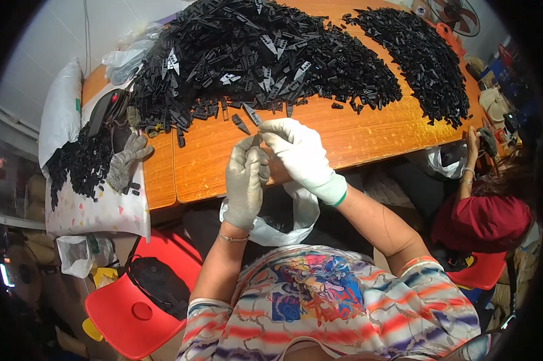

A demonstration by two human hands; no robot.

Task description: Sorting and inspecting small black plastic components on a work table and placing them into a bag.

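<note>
We see the left hand (pixel 245 180) and the right hand (pixel 299 153), both in pale gloves, meeting at the near edge of the wooden table (pixel 367 135). Their fingers are curled together around a small black plastic piece (pixel 257 142), which the gloves mostly hide, so we cannot tell its shape. Far behind lies a big heap of black parts (pixel 253 54). A white bag (pixel 295 216) below the hands is partly covered by the forearms.

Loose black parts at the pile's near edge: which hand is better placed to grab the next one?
Right, probably. The right hand is higher, closest to the loose black parts. The left hand sits lower, pinching a small piece with it.
</note>
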